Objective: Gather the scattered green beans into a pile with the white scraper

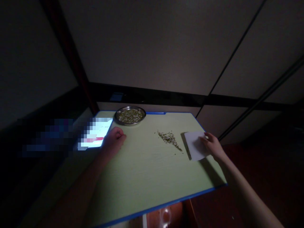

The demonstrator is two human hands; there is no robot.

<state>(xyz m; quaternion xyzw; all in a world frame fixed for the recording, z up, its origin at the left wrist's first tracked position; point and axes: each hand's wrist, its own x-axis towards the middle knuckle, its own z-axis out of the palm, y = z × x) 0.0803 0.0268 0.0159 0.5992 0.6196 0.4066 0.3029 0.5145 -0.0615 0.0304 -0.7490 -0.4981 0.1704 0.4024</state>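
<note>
My right hand flat on white paper, table right edge; seed pile just left. Left hand loosely curled, probably empty.

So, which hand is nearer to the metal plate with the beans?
Left. The left hand rests just in front of the metal plate; the right hand is far to its right, on the white paper.

A pale green worktop with a matt, faintly wood-grained laminate and a blue plastic-looking edge is seen. A round shiny metal dish is set on it, beside a matt white paper sheet.
</note>
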